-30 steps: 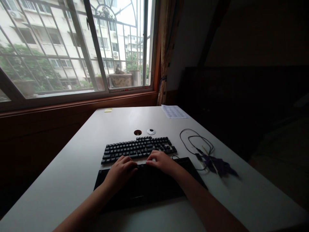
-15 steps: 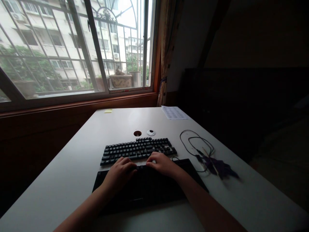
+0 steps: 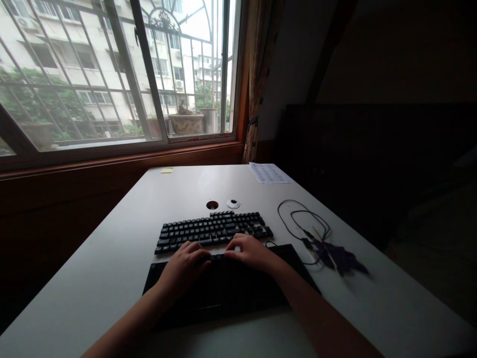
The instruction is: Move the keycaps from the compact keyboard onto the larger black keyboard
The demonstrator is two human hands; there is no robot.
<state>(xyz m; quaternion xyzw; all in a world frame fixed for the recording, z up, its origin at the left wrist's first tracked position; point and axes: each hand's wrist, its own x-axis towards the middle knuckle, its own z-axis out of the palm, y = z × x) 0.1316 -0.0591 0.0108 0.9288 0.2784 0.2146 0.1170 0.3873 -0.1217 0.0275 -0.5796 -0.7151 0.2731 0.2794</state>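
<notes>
Left hand [image 3: 187,264] and right hand [image 3: 249,249] curl over the black board [image 3: 223,298], toward the table's [image 3: 93,278] near edge; neither grip's closure can be told. A forward slip could scatter the keys [image 3: 197,229] beyond.

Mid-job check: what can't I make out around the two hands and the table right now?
All in the head view:
- Left hand: some fingertips, hidden beneath the hand itself.
- Right hand: some fingertips, hidden behind its own curled fingers.
- Black board: surface detail, lost in shadow and partly covered by both arms.
- Black keys: markings, too small.
- Papers: print, too small.
</notes>
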